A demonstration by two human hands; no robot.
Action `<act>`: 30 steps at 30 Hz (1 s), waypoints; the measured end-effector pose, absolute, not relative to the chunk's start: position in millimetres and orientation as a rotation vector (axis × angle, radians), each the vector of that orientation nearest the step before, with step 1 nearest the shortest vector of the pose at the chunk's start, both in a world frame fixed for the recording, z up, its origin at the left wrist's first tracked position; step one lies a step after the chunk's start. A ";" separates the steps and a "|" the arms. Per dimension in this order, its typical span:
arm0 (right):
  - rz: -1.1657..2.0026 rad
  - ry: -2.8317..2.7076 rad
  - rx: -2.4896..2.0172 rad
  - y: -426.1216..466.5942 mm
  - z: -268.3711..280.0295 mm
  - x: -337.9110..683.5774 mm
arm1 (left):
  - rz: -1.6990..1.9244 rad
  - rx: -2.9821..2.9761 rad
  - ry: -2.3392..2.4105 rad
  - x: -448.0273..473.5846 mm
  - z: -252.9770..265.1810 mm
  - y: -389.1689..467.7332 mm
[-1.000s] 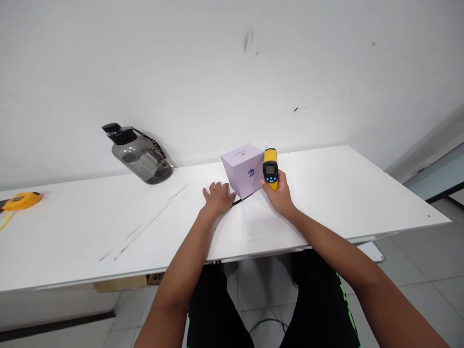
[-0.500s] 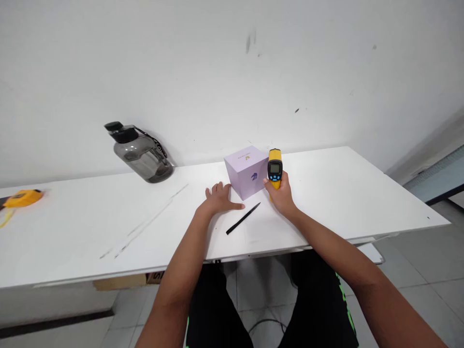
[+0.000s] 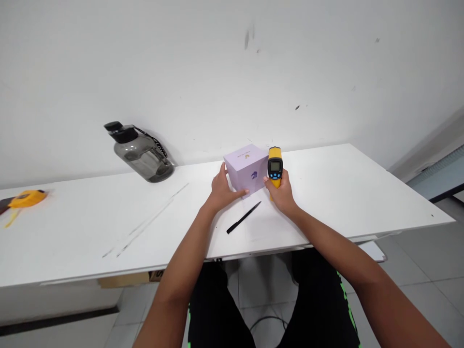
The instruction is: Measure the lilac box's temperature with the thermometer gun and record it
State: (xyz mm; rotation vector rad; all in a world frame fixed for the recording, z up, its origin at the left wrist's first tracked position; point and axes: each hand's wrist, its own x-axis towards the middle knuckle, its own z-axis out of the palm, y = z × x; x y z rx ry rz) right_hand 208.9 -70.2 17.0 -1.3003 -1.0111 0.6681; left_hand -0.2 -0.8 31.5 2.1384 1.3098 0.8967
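Observation:
A lilac box [image 3: 242, 175] with a dark purple emblem on its front sits on the white table near the wall. My left hand [image 3: 222, 189] is around the box's left side, its thumb across the lower front and its fingers along the left face. In my right hand [image 3: 283, 193] is a yellow and black infrared thermometer [image 3: 275, 166], held upright by its handle just right of the box. Its small screen and blue buttons face me. A black pen [image 3: 243, 217] lies on the table between my forearms, in front of the box.
A large grey see-through water bottle [image 3: 144, 157] with a black cap stands at the back left by the wall. A yellow tape measure [image 3: 27, 198] lies at the far left. The table's front edge [image 3: 261, 252] runs above my legs.
My left hand has moved up and forward from the tabletop beside the box onto its left side, thumb now on the front. The thermometer stays in my right hand beside the box.

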 end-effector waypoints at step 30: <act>0.467 -1.370 -1.876 -58.4 16.8 236.4 | 1.193 1.705 1.261 1.6 12.8 12.5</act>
